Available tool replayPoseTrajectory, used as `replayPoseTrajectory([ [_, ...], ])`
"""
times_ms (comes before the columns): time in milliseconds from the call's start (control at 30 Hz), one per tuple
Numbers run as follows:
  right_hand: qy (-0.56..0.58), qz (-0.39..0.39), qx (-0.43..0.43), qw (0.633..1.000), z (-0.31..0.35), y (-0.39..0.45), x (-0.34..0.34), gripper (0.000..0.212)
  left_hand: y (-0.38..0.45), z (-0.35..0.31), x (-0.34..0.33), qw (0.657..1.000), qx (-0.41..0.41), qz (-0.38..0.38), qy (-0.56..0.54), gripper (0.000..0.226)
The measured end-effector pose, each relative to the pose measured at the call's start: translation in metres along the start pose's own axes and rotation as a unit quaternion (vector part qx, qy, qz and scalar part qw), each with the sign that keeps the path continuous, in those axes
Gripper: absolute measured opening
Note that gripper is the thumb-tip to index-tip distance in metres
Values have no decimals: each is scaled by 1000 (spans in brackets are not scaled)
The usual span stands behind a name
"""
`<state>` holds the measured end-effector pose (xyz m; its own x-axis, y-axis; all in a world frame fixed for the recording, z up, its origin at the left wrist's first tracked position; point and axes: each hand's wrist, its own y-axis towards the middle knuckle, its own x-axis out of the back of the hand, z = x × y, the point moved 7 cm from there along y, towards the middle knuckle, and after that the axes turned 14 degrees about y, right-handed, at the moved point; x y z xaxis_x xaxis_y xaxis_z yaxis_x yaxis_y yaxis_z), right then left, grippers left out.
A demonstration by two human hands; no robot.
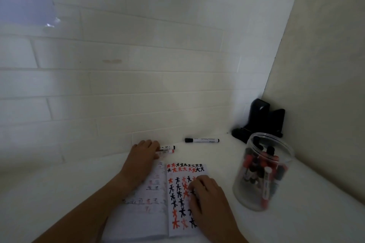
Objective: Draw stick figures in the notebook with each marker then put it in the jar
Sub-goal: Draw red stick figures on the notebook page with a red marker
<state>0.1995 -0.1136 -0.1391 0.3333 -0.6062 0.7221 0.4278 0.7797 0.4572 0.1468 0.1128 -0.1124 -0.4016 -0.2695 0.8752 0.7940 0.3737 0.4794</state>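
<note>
We see left hand (143,154) over two markers (167,149) beyond notebook (158,199), grip unclear. Right hand (205,195) flat on page, holding nothing. Jar (262,171) right.

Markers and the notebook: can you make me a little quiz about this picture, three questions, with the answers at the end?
1. True or false: the jar already has markers inside it.
2. Which hand rests on the notebook page full of stick figures: A the left hand, or B the right hand?
3. Fill in: the marker lying alone by the wall has a ____ cap.

Key:
1. True. Red and black markers stand in the jar.
2. B. The left hand reaches to the two markers beyond the notebook.
3. Black.
</note>
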Motion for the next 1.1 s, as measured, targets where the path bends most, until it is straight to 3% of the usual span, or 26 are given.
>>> replayPoseTrajectory([
  [133,22,-33,-21,999,0,-2,6,37,-13,-41,34,992,-83,-48,-84,17],
  [233,58,-97,-25,993,0,-5,20,48,-36,-79,31,984,-113,-4,-136,24],
  [367,59,-69,-8,996,-1,-6,19,23,-56,-102,24,974,-92,18,-208,21],
  [533,77,-115,-28,990,-8,-6,31,11,-64,-83,30,987,-108,-48,-110,35],
  [767,-72,-100,73,990,20,-9,20,16,-72,-98,31,984,-151,-35,-86,29],
  [900,-165,-105,87,977,27,-7,23,28,-72,-97,33,986,-138,-39,-82,29],
  [1100,-143,-59,112,982,34,-6,11,18,-74,-98,37,985,-125,-30,-115,46],
])
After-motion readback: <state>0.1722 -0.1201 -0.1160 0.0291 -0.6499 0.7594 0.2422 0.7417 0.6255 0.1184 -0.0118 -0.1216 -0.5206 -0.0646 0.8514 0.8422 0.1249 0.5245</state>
